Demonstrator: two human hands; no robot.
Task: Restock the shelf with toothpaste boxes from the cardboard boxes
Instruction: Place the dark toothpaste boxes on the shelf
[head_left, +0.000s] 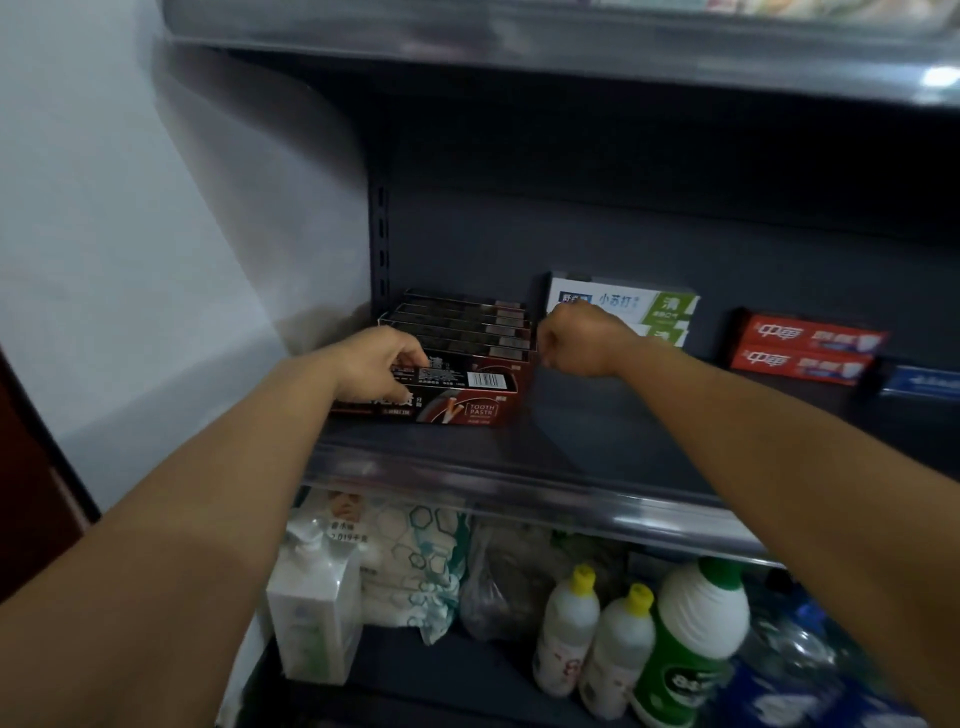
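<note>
1. Hands are apart, one at each end of a row of dark toothpaste boxes (462, 332) on the grey shelf (571, 431).
2. The left hand (382, 364) grips the left end of the nearest dark toothpaste box (457, 395), with fingers curled over its top edge and thumb on top beside the printed label.
3. The right hand (576, 340) is curled into a fist at the right end of the same row, its knuckles just beside the box ends; whether it pinches anything cannot be told.
4. The dark boxes stand on edge, packed front to back against the shelf's far left corner, and the nearest one shows a barcode and the words "TOOTH PASTE".
5. To the right, behind the right hand, stand white-and-green toothpaste boxes (644, 306).
6. Further right lie two stacked red toothpaste boxes (805, 348), and a blue box (919, 382) sits at the frame's right edge.
7. On the lower shelf stand a white pump bottle (311, 608), a patterned plastic bag (415, 561), two yellow-capped white bottles (592, 634) and a green-and-white bottle (691, 639).
</note>
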